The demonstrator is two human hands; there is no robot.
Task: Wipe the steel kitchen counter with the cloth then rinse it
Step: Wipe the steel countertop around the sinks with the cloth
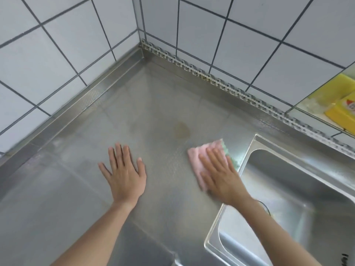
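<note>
We press the pink cloth [199, 160] flat on the steel counter [76, 189], just beside the sink [288, 189] rim, probably so the whole pad drags over the brownish stain [181, 129] nearby. Our right hand [221, 177] lies on it, fingers straight and spread; our left hand [124, 173] rests flat, fingers splayed, likely bracing, holding nothing.

You're facing a corner where 2 walls of glossy white square tiles w/ dark grout [240, 41] meet. A perforated metal strip [221, 81] runs along the right wall's base. At far right, a mirrored steel shelf [315, 116] holds yellow packets [342, 112]. Soft, even light; a faint brownish stain [181, 129] on the steel nearby.
</note>
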